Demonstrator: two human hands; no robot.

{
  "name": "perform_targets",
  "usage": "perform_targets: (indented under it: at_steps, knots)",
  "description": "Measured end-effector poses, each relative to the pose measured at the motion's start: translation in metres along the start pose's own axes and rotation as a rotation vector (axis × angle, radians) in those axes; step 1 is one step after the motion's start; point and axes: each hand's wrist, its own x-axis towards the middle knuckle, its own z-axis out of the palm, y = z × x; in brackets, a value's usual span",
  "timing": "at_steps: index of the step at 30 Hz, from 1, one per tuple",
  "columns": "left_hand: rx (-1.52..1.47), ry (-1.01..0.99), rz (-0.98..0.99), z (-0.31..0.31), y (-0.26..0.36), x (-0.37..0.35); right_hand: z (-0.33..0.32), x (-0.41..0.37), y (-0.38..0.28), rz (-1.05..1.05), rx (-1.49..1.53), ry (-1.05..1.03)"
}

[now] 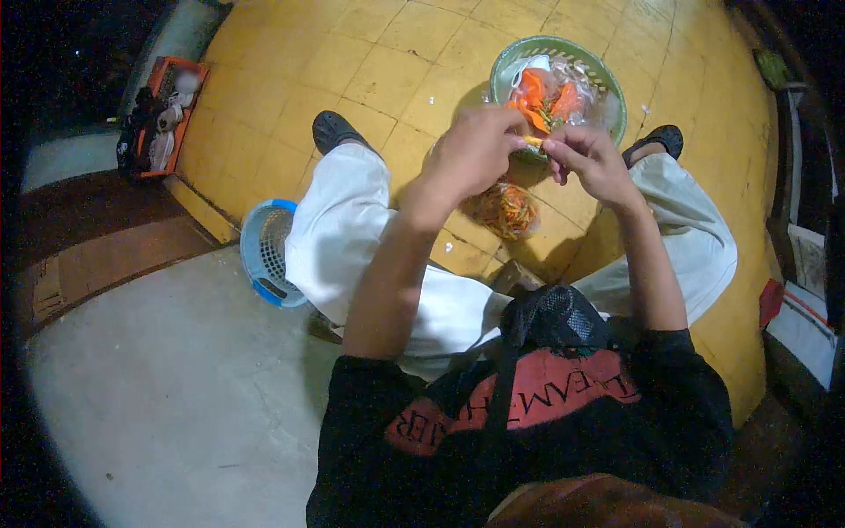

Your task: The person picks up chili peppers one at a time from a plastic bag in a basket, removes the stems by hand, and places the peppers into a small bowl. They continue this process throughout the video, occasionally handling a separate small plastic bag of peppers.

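Observation:
My left hand and my right hand meet in front of me, fingers pinched close together. Between their fingertips is a small yellow-orange piece, too small to name surely. Just beyond and partly under the hands stands a round green basket. It holds orange plastic, clear plastic bags and some small greenish bits. On the floor below my hands lies a clear plastic bag filled with many thin orange, red and green pieces; my left forearm partly covers the area beside it.
A blue and grey plastic basket stands beside my left leg. Farther left, an orange crate holds shoes or similar items. My feet in dark clogs rest on yellow tiles. A red object is at the right edge.

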Motion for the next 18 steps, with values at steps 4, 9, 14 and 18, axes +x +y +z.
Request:
perform_targets:
  at_steps: [4, 9, 14, 18]
  knots:
    - [0.073, 0.011, 0.055, 0.008, -0.005, 0.001, 0.004, 0.003, 0.008, -0.195, -0.482, 0.116]
    - [0.255, -0.018, -0.026, 0.021, -0.012, -0.001, 0.011, 0.001, 0.005, -0.313, -0.796, 0.345]
    - [0.354, -0.094, -0.240, 0.023, -0.041, -0.001, -0.026, 0.018, 0.027, -0.184, -1.028, 0.608]
    - [0.412, -0.129, -0.372, 0.019, -0.049, -0.008, -0.028, 0.012, 0.025, -0.257, -1.017, 0.347]
